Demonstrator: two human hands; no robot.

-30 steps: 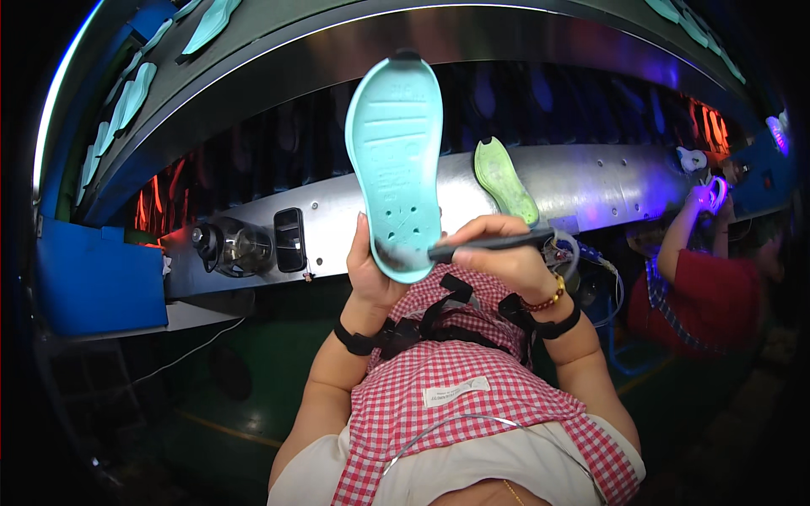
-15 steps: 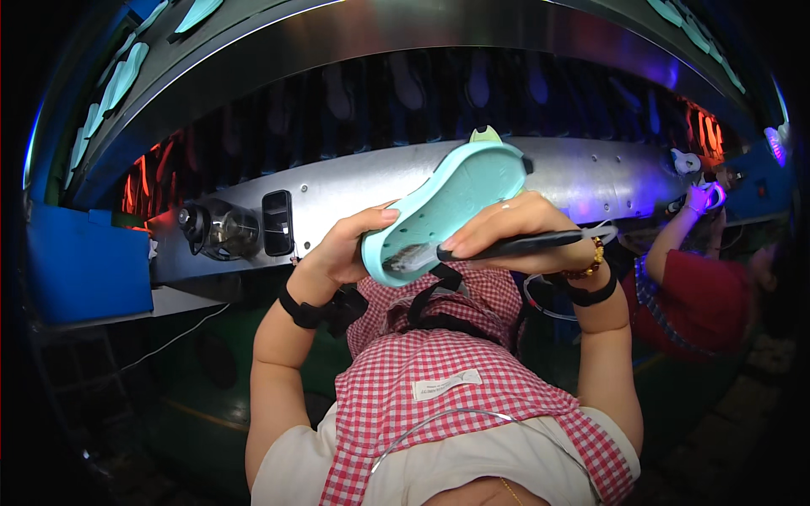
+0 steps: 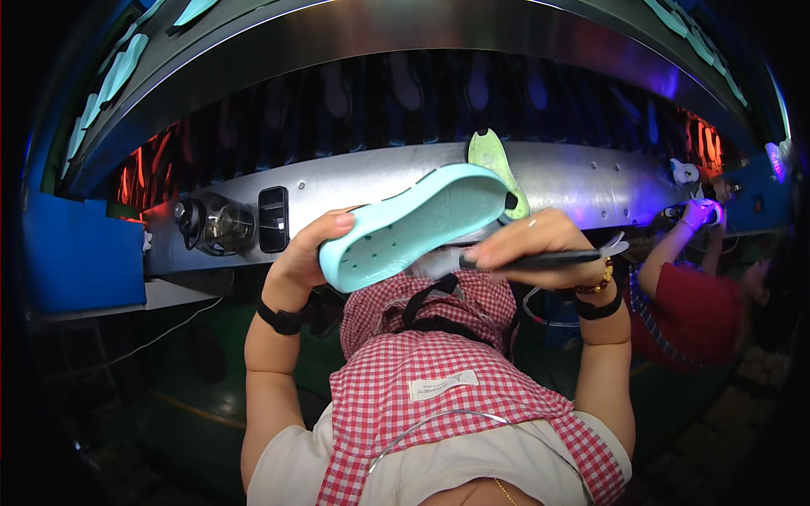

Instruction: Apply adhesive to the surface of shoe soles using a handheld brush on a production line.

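Observation:
My left hand (image 3: 308,250) grips one end of a turquoise shoe part (image 3: 413,228), a foot-shaped shell with a raised rim and small holes near the gripped end. It tilts in front of me with its inside showing. My right hand (image 3: 531,247) is closed round a black-handled brush (image 3: 561,260), whose pale head is blurred just beneath the shell's near rim; I cannot tell whether they touch. Beyond the shell's far end, a light green shoe-shaped piece (image 3: 491,160) lies on the metal bench.
A dark box with compartments (image 3: 273,219) and a clear jar with a black top (image 3: 221,224) stand on the metal bench (image 3: 354,181) at left. Ahead runs a curved metal edge (image 3: 380,38). At right, a co-worker in red (image 3: 696,312) reaches over the bench under purple light.
The brush has come out of the shell to below its near rim. My left hand has moved left with the shell, turning it flatter. More of the green piece shows.

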